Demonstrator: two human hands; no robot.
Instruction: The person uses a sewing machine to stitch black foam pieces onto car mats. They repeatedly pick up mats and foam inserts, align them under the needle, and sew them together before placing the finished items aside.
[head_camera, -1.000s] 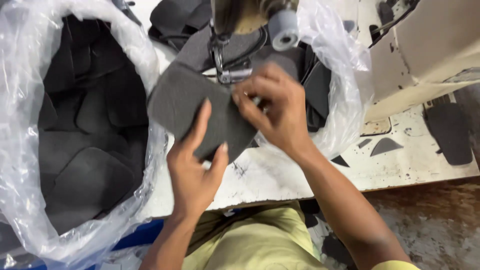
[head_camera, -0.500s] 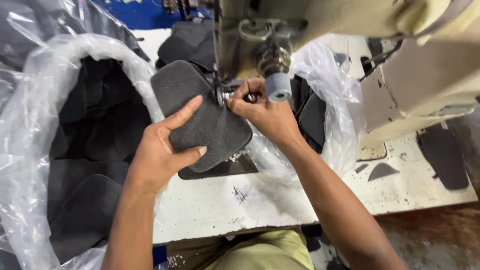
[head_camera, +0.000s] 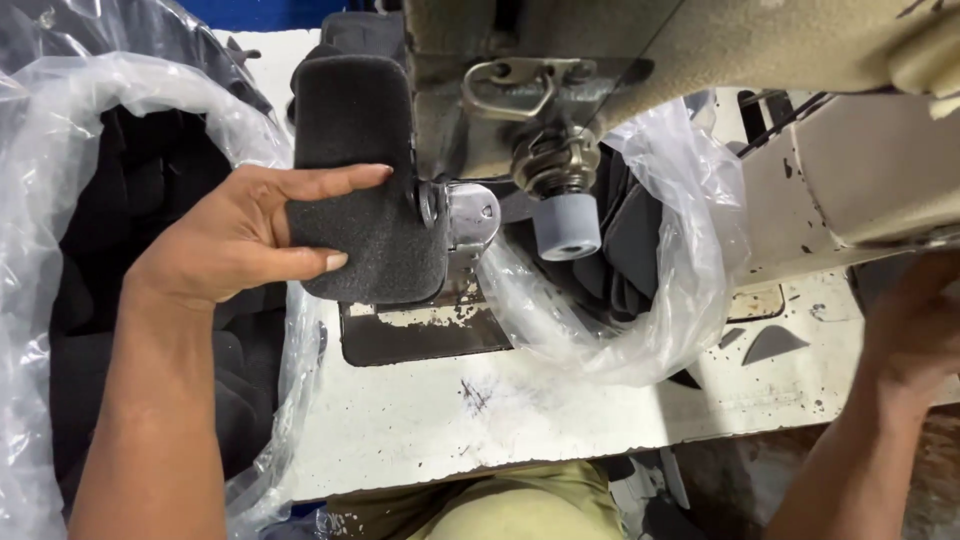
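While my left hand (head_camera: 235, 240) is pressing the dark foam pad (head_camera: 365, 180) flat, fingers spread along its face and thumb under its lower edge, I am holding the pad's right edge up against the metal foot (head_camera: 462, 215) of the sewing machine (head_camera: 620, 60). My right hand (head_camera: 915, 330) is sitting far off at the right, under the machine's body; I cannot tell whether it is clenched or loose, since most of it is hidden. I judge that I am in the feeding step, with the pad lined up at the stitching point and not yet run through. The next move, as I read it, is calling for a steady, even push, keeping the edge square to the foot and my fingertips clear of it. Room is tight: the grey knob (head_camera: 567, 226) is hanging just beside the foot, and the clear plastic bag (head_camera: 640, 320) of dark pieces is lying close behind on the right. Another plastic bag (head_camera: 40, 300) of dark pads is crowding my left arm. Toward me, the speckled white table (head_camera: 520, 420) is lying open down to its front edge.
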